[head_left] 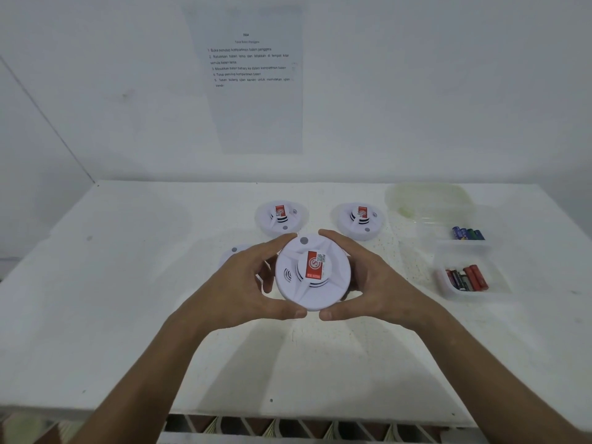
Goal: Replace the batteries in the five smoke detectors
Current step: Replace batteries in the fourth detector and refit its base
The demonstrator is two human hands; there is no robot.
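Both hands clamp one round white plastic smoke detector [312, 273] with a red label, held face-up above the white table [128, 315]. The left hand [248, 283] curls round its left rim and the right hand [368, 280] round its right rim, thumbs at the near edge, fingertips at the far edge. Two more white detectors — a far-left detector [281, 216] and a far-right detector [361, 219] — lie on the table behind. A fourth detector [235, 253] peeks out beside the left hand. At the right, a clear tub of blue and green batteries [467, 233] sits behind a clear tub of red and black batteries [467, 278]. A printed instruction sheet [253, 81] hangs on the wall.
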